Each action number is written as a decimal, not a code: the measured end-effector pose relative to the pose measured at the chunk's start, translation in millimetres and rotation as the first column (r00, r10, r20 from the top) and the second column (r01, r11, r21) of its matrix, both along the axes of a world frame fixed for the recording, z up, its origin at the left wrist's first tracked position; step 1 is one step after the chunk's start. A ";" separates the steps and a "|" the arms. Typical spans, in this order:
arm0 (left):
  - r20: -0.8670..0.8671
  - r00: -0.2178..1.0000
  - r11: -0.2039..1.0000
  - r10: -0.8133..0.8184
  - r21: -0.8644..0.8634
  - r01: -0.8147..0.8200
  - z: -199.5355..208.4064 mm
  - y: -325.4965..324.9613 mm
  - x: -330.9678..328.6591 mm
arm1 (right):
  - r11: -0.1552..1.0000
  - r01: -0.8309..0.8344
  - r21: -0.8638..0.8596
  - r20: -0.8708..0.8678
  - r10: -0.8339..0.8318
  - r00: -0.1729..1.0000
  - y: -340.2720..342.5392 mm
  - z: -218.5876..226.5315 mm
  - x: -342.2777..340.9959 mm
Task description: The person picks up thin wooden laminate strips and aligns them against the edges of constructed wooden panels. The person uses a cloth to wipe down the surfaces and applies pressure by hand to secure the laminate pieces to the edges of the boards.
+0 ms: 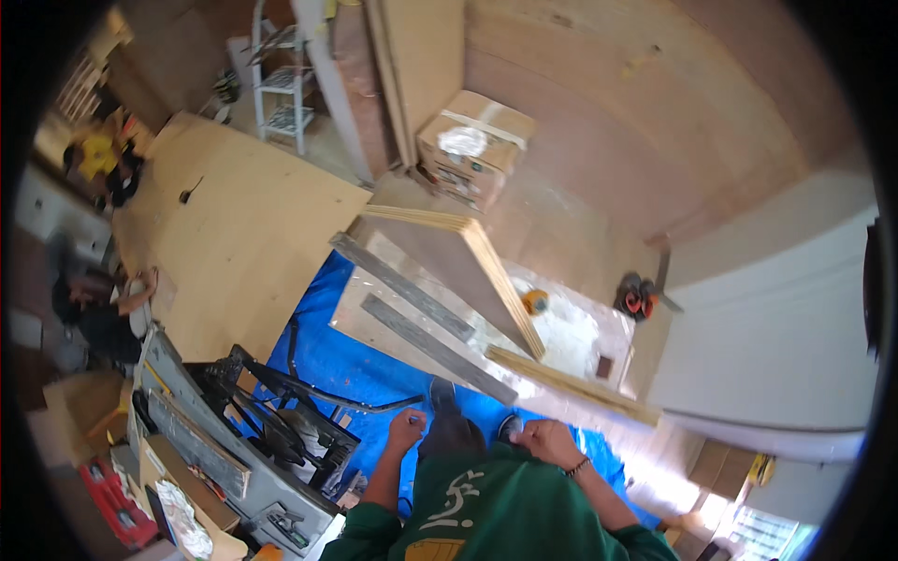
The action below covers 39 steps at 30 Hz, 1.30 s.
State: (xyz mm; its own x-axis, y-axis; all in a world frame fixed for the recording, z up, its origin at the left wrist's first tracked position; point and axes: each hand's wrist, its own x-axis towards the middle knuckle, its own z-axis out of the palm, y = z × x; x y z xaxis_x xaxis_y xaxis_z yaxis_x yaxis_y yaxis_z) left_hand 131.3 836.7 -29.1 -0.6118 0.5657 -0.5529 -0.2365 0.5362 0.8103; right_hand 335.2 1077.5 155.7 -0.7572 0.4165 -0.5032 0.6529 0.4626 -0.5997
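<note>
My left hand [407, 430] hangs in front of me with its fingers curled in, beside a curved black tube [365, 406] that belongs to a black metal frame [290, 411] on the left. My right hand [552, 442], with a bead bracelet at the wrist, is at my right side with fingers drawn together. No object shows in either hand. Ahead of my feet lie two grey weathered planks [435, 346] and a stack of wooden boards [468, 252] on edge. A narrow wooden strip [571, 385] is nearer to my right hand.
Blue sheeting [323, 318] covers the floor underfoot. A large wooden panel [253, 234] lies at left, with a person [98, 304] at its edge and another person [98, 164] farther off. A carton [477, 145], a stepladder [281, 89] and orange-black ear muffs [636, 297] are farther ahead.
</note>
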 end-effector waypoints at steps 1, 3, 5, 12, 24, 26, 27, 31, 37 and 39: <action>0.028 0.999 0.997 0.021 -0.078 -0.019 4.3 0.0 -1.5 | 0.999 -0.030 0.014 0.030 0.029 0.999 1.1 -0.7 12.0; 0.090 0.996 0.986 0.013 -0.167 0.003 12.4 -11.5 9.4 | 0.998 -0.061 -0.015 -0.017 0.061 0.998 3.5 2.1 29.5; 0.123 0.992 0.990 -0.005 -0.140 0.022 3.2 -16.0 14.9 | 0.998 0.033 -0.054 -0.253 -0.046 0.966 -1.7 -28.8 66.3; 0.076 0.992 0.955 -0.097 -0.273 0.114 30.9 -11.5 88.8 | 0.981 0.183 -0.063 -0.125 -0.189 0.974 -7.4 -44.9 217.5; 0.103 0.786 0.747 -0.610 -0.257 0.614 43.7 66.9 181.6 | 0.329 0.944 0.007 0.147 -0.934 0.325 -85.1 -96.3 486.5; 0.116 0.759 0.690 -0.640 -0.346 0.635 47.1 97.4 198.7 | 0.320 0.947 0.017 0.146 -0.938 0.314 -109.7 -104.7 502.2; 0.124 0.749 0.658 -0.651 -0.400 0.638 51.3 104.1 207.0 | 0.307 0.950 0.050 0.089 -0.949 0.302 -119.7 -112.0 504.9; 0.127 0.807 0.728 -0.577 -0.367 0.579 28.0 104.2 232.4 | 0.213 0.973 0.086 0.081 -0.975 0.206 -123.7 -133.6 528.5; 0.114 0.806 0.702 -0.580 -0.431 0.566 15.2 123.5 299.7 | 0.533 0.842 0.083 0.089 -0.846 0.526 -64.7 -152.9 628.8; 0.060 0.790 0.664 -0.611 -0.504 0.552 34.9 156.1 349.1 | 0.634 0.773 0.042 0.062 -0.773 0.631 -47.2 -171.9 693.7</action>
State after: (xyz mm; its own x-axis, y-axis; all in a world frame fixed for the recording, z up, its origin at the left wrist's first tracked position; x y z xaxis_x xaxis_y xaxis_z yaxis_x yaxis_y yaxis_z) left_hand 480.5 992.8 5.9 -0.3190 0.5112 -0.7980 0.3265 0.8498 0.4139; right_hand 1028.8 1030.3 -16.2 -0.1198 0.8385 -0.5315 0.8124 -0.2250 -0.5379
